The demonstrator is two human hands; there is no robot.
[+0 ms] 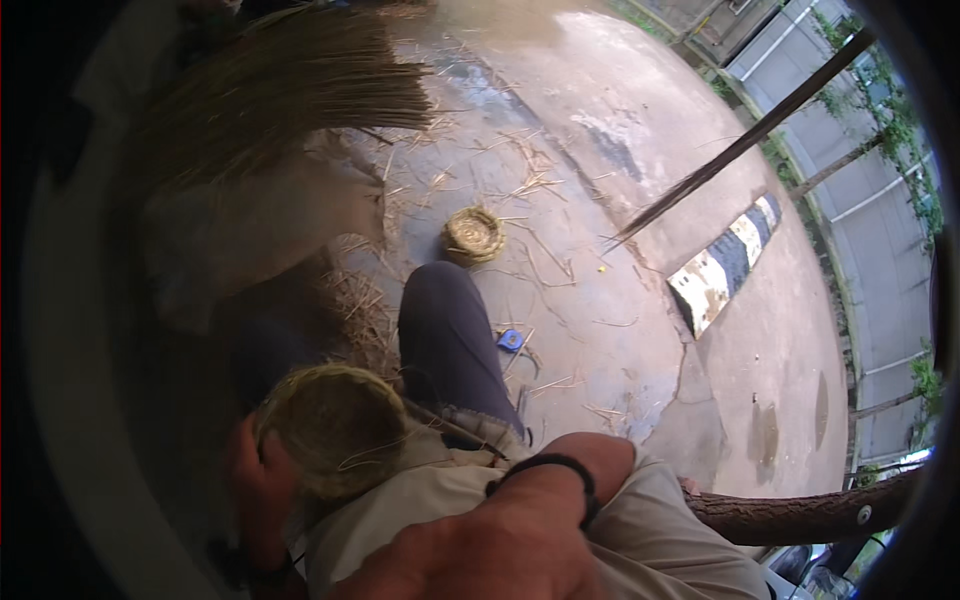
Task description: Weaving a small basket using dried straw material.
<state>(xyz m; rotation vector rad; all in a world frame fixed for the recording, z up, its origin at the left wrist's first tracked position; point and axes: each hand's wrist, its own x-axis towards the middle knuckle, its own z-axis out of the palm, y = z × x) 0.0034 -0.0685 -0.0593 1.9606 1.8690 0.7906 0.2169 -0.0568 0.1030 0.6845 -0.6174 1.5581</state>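
My left hand (262,472) grips a woven straw basket (340,425) by its left side, over my lap. My right arm, with a dark wristband, crosses the lower middle, and my right hand (590,460) is at the edge of the beige cloth (670,540) on my lap, its fingers mostly hidden. A smaller straw basket (475,235) lies on the concrete just beyond my dark-trousered knee (440,330). A blue tape measure (510,340) lies right of that knee, among loose straws and thin dark tools that I cannot make out clearly.
Bundled straw (290,80) and a pale sack (260,230) are at upper left. A slanting pole (750,130) and a striped board (730,260) are on the right. A bark-covered log (800,515) is by my right side, and a grey panel wall (880,320) runs behind.
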